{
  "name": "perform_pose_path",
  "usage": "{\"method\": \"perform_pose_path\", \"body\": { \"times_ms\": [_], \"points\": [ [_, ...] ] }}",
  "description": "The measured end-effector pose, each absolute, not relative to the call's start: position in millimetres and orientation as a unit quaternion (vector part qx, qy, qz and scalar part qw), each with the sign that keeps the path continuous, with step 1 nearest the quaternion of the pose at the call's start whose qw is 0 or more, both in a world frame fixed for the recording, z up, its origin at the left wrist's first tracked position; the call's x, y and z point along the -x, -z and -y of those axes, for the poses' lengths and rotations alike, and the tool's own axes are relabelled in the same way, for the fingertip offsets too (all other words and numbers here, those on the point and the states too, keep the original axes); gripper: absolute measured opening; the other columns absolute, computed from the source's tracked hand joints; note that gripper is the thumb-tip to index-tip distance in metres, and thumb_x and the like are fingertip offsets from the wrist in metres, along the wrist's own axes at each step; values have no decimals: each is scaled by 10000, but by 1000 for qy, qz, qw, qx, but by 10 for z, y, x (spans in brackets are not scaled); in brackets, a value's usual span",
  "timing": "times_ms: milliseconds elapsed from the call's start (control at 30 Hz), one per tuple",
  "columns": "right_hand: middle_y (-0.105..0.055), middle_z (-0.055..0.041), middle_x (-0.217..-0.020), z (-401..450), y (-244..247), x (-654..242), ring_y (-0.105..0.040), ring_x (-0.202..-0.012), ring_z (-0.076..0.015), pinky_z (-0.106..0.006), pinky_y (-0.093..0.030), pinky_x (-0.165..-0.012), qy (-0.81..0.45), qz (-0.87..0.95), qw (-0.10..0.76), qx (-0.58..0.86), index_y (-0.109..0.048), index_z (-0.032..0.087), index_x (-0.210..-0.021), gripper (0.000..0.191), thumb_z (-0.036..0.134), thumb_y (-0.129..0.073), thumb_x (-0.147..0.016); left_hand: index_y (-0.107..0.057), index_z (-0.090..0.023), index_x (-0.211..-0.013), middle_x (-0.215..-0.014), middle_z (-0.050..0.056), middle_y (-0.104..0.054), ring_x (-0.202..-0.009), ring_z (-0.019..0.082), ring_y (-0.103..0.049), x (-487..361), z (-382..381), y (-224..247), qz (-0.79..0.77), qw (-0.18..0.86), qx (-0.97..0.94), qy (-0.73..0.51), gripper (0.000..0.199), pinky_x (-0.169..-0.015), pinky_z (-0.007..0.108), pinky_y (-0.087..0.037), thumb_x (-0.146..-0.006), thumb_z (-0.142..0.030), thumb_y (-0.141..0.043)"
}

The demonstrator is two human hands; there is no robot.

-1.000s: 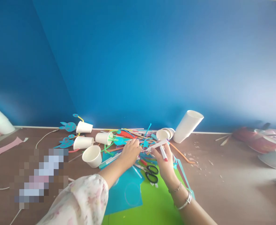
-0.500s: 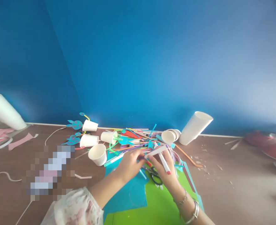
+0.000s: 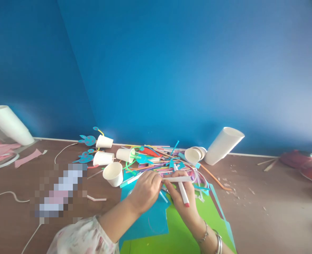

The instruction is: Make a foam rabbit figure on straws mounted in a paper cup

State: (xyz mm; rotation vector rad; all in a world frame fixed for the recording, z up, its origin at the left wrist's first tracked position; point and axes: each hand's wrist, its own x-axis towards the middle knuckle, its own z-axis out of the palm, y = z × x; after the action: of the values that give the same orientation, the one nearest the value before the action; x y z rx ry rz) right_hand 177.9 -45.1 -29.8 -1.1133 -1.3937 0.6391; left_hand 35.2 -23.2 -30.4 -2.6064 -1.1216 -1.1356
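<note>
A white marker with a purple end (image 3: 177,179) lies almost level between my hands. The fingers of my left hand (image 3: 147,188) are closed at its left end, which they hide. My right hand (image 3: 185,203) grips the same marker and also holds a second white marker with a red end (image 3: 183,193), which slants across it. Beneath my hands are blue paper (image 3: 150,220) with a faint round outline and a green sheet (image 3: 182,233). The scissors are mostly covered by my right hand.
Colourful straws and paper scraps (image 3: 156,165) are piled behind my hands. Paper cups (image 3: 113,174) stand or lie left of them, some with blue paper animal shapes (image 3: 88,140). More cups (image 3: 193,155) and a white paper roll (image 3: 223,146) are at right. A blurred patch covers something at left.
The purple-ended marker has turned from a slant to nearly level. My left hand has rolled over, its knuckles now upward. The whole view has shifted slightly.
</note>
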Motion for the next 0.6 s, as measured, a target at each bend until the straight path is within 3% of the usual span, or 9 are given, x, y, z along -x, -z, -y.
{"method": "perform_pose_path", "body": {
  "times_ms": [100,233,300,400,533,600],
  "points": [
    [-549,9,-744,421,322,-1762,-554,-643,-152,-276,-476,-591,-280,599,587,468,-522,214,-773,161,287,-666,-785,-572,-161,-775,-734,64,-646,-730,227,-626,-313,233,323,389,-7,841,376,185,-656,351,-513,-911,-167,-447],
    [-617,3,-767,306,243,-1791,-603,-653,-171,-286,-497,-587,-377,604,536,452,-518,230,-881,181,320,-650,-796,-577,-202,-1003,-976,69,-673,-930,217,-625,-142,180,166,405,-150,806,405,144,-799,337,-490,-910,-198,-468],
    [-663,-24,-871,224,192,-1777,-638,-758,-189,-302,-509,-668,-381,643,490,448,-499,234,-965,189,287,-611,-823,-563,-203,-982,-866,47,-652,-789,177,-614,-15,143,-3,459,-236,727,454,153,-695,285,-476,-933,-255,-428],
    [-665,-37,-881,93,194,-1625,-626,-725,-170,-277,-481,-668,-268,755,387,457,-513,220,-971,153,161,-535,-832,-514,-196,-1005,-738,-10,-553,-547,94,-453,141,123,-268,441,-380,606,542,218,-502,203,-370,-955,-362,-382],
    [-648,-81,-921,-65,324,-1266,-599,-844,-207,-283,-441,-702,-57,912,142,380,-552,197,-1041,274,69,-487,-808,-461,-230,-1187,-632,-67,-373,-488,74,-300,201,167,-455,402,-476,535,572,364,-413,164,-238,-924,-480,-425],
    [-643,-94,-905,-132,376,-1140,-581,-851,-219,-292,-429,-701,-33,924,110,366,-568,179,-998,234,70,-488,-807,-474,-218,-1183,-579,-82,-314,-471,73,-254,198,177,-467,393,-500,525,565,396,-399,162,-202,-910,-503,-446]
  ]
}}
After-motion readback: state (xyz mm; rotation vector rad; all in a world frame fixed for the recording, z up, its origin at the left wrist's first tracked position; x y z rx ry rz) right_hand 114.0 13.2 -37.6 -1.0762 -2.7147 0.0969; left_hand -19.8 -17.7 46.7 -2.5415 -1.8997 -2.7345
